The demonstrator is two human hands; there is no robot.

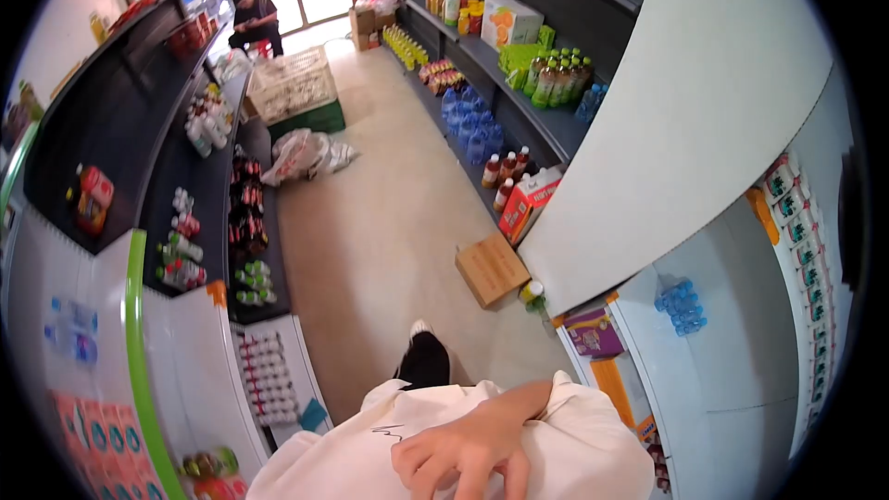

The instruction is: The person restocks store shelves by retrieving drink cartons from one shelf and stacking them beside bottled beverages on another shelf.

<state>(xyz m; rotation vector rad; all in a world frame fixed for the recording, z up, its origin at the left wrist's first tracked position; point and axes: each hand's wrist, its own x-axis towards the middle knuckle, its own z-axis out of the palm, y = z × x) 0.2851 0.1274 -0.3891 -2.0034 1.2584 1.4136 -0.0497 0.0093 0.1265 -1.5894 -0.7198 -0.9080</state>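
Note:
My right hand (466, 452) lies against the front of my white shirt (347, 452), low in the view. Its fingers are a little bent and spread apart, and nothing shows in them; the fingertips are partly cut off by the lower edge. A black trouser leg (425, 360) and a shoe show just beyond the shirt. My left hand is not in view. The floor ahead has a closed cardboard box (492, 269) on it, beside a bottle with a yellow label (532, 293).
Dark shelves with bottles (211, 120) line the left. Right shelves hold green bottles (556, 81), blue bottles (472, 126) and a red box (530, 202). Plastic bags (306, 156) lie by a green-based crate (319, 118). A person (254, 23) sits near the glass doors.

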